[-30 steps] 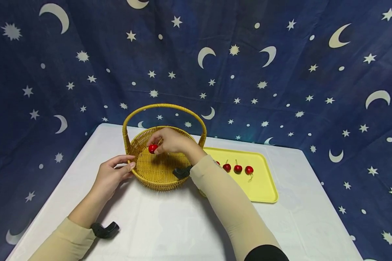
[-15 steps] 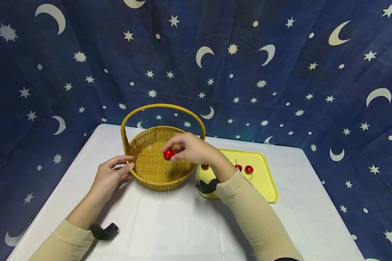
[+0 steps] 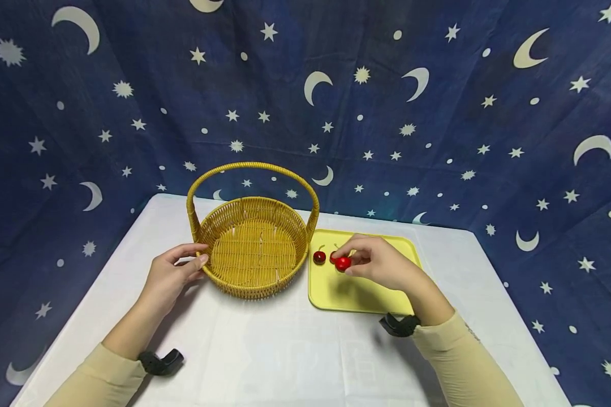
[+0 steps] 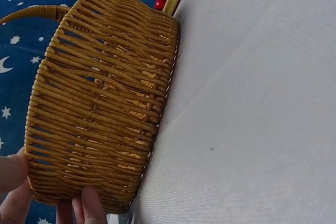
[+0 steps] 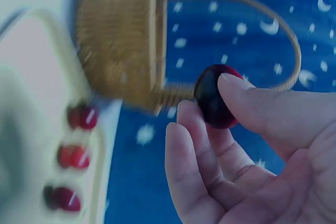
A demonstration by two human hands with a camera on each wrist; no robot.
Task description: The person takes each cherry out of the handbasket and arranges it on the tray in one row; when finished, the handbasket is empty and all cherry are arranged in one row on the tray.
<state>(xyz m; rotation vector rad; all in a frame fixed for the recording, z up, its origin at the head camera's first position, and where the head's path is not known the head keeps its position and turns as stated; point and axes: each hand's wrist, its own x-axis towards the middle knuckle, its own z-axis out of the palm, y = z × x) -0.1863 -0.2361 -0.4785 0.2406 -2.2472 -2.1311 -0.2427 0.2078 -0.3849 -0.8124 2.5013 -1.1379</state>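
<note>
My right hand (image 3: pixel 387 265) pinches a red cherry (image 3: pixel 343 264) between thumb and fingers, just above the yellow tray (image 3: pixel 331 299). In the right wrist view this cherry (image 5: pixel 215 98) looks dark on its near side, and no stem shows. Another cherry (image 3: pixel 319 258) with a stem lies at the tray's left end, and one more is partly covered by the held one. My left hand (image 3: pixel 175 271) grips the left rim of a round wicker basket (image 3: pixel 254 291), thumb on the rim. From the left wrist, fingers (image 4: pixel 92 205) press against the basket's woven side.
The basket's tall arched handle (image 3: pixel 254 165) stands upright. Several cherries, including one (image 5: pixel 73 156) in the right wrist view, lie on the tray right of the basket. A white cloth (image 3: pixel 265 350) covers the table, and a dark blue star-and-moon curtain (image 3: pixel 285 102) hangs behind.
My right hand has moved right, from inside the basket to above the tray, still pinching the cherry. My left hand has stayed on the basket rim.
</note>
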